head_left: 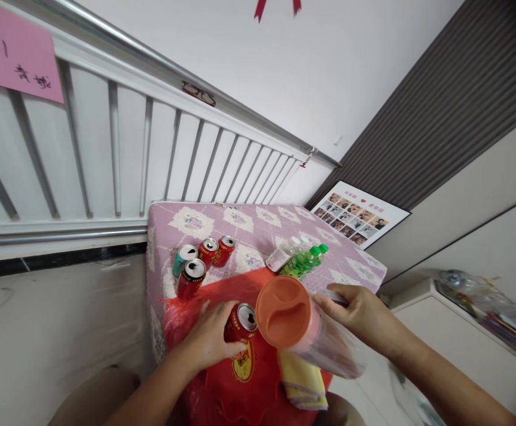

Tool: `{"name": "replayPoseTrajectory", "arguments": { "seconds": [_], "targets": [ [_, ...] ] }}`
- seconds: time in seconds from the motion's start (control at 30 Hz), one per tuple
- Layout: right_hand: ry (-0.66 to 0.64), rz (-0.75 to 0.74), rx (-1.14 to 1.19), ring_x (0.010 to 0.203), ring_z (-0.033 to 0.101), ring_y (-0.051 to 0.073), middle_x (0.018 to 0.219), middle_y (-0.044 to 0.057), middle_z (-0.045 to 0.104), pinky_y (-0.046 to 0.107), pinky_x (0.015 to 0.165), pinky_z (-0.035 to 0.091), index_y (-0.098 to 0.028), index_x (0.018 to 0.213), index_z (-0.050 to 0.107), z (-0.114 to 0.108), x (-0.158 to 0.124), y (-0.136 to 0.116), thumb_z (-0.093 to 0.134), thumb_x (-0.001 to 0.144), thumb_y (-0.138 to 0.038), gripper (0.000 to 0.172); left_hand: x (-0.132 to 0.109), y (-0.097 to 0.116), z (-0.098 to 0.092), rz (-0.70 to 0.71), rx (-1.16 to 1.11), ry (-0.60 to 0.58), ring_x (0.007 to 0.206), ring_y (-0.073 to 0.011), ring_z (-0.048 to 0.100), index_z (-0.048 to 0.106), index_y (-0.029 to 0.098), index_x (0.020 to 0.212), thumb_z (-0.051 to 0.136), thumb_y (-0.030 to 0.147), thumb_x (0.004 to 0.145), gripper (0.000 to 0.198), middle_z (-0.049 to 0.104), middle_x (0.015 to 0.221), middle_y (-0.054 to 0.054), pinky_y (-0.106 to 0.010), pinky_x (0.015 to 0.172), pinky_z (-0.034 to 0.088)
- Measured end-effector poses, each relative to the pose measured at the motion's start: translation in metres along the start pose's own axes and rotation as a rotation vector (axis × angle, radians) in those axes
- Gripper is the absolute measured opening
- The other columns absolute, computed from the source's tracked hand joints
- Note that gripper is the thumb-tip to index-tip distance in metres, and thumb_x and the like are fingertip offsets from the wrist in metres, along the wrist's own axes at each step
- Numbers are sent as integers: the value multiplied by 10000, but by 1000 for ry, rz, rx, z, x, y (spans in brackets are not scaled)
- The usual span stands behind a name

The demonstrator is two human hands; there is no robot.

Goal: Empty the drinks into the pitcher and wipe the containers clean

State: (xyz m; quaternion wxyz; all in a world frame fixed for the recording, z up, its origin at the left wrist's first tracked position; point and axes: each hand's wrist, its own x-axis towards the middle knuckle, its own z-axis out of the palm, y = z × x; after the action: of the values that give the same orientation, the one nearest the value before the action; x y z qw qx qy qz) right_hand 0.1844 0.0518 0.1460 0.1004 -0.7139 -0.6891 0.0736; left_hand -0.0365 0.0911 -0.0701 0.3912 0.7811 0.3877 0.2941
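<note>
My left hand (pixel 213 337) is wrapped round an opened red drink can (pixel 243 318), which stands over a red plastic bag (pixel 222 390) with a yellow emblem. In my right hand (pixel 358 307) is the handle of a clear plastic pitcher (pixel 335 349). The pitcher is tilted, its orange lid (pixel 282 310) beside the can's top. I cannot make out any liquid flowing between them. Beneath the pitcher lies a folded yellow cloth (pixel 302 381). Further left stand several opened cans, among them a red can (pixel 191 277) and a teal can (pixel 185 259).
A purple patterned tablecloth (pixel 267 218) covers the table. Behind the pitcher, green-capped bottles (pixel 306 263) and white-capped bottles (pixel 282 254) are grouped. A white radiator (pixel 182 154) runs along the wall, with glasses (pixel 199 93) on top. A photo board (pixel 360 216) leans at the back right.
</note>
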Motion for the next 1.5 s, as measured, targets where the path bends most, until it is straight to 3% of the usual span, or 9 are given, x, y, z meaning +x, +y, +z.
{"name": "replayPoseTrajectory", "arguments": {
  "seconds": [1.5],
  "targets": [
    [-8,4,-35,512,259,105,536,-48,257,251,458,222,-228,529,304,-2,2,0,462,777,-614,485,0,0,1,-9,18,19,1278,-334,479,432,258,1316,736,313,660,725,565,1346,-87,-596,1168,129]
  ]
}}
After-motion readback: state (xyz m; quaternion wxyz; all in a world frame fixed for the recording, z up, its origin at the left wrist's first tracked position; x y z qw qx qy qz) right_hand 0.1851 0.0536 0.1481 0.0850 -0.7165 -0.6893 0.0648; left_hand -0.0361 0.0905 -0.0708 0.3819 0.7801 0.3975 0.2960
